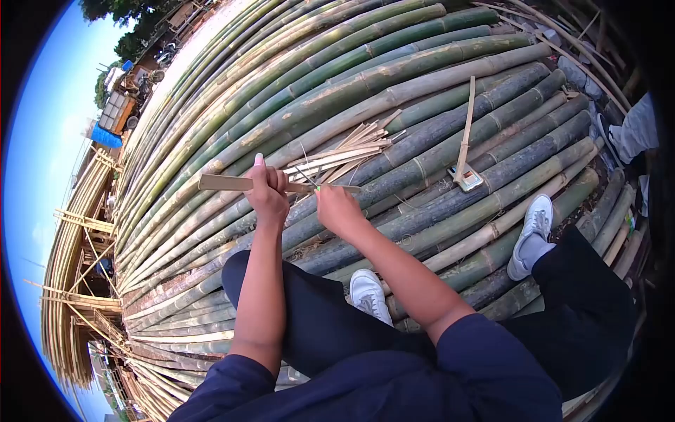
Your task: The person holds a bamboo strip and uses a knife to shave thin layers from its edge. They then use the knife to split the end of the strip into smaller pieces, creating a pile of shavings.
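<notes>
My left hand [268, 191] is closed round a flat bamboo strip [223, 183], its thumb pointing up. The strip runs sideways from the left, through the fist, to beyond my right hand. My right hand [339, 209] is closed on a knife [306, 176]; a thin dark blade and a bit of green show at its fingers, while the rest of the handle is hidden. The blade meets or lies close against the strip between the two hands. Just beyond them, a loose pile of split bamboo sticks [355, 149] lies on the poles.
Long bamboo poles [394, 91] cover the ground under and around me. To the right, a narrow slat [467, 123] rests by a small packet [470, 180]. Another person's leg [638, 128] is at the far right. Bamboo stands upright on a rack [77, 295] at left, near a parked truck [119, 109].
</notes>
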`<action>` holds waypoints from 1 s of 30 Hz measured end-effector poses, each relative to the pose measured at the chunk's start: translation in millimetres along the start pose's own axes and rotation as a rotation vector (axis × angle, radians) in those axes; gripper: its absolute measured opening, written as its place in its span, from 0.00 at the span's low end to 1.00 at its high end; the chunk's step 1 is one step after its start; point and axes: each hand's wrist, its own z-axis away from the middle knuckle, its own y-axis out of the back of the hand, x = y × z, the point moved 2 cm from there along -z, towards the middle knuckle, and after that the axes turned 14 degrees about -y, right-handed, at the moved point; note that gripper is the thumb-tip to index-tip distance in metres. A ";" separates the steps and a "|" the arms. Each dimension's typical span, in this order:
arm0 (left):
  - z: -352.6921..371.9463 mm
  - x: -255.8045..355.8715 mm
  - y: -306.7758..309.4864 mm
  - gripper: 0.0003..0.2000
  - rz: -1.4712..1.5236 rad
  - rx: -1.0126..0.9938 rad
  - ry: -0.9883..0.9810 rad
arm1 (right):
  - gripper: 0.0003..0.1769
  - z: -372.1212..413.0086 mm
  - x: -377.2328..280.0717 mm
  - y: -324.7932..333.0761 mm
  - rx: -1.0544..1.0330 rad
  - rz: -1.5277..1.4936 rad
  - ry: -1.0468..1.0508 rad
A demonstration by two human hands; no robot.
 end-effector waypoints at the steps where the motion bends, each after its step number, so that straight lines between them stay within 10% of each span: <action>1: -2.3 -1.1 0.8 0.25 -0.002 0.023 0.002 | 0.16 -3.8 -1.2 1.1 -0.004 -0.026 0.005; 7: 35.8 -17.9 -21.9 0.25 -0.553 -0.333 -0.069 | 0.16 -27.9 108.5 -76.0 -0.371 0.373 -0.121; 15: 4.5 9.5 -25.8 0.24 0.041 -0.153 -0.041 | 0.18 -57.5 143.9 -46.6 -0.411 0.401 -0.094; 17: 11.5 21.5 -35.3 0.24 -0.013 -0.254 -0.141 | 0.20 -42.0 118.3 15.5 -0.411 -0.096 -0.562; 25: 19.8 46.8 -36.1 0.23 0.345 -0.389 -0.213 | 0.24 -41.2 103.1 41.5 -0.193 -1.139 -0.612; 30: -3.0 51.8 -14.6 0.22 0.488 -0.067 -0.134 | 0.14 -38.5 103.9 70.1 -0.083 -1.426 -0.372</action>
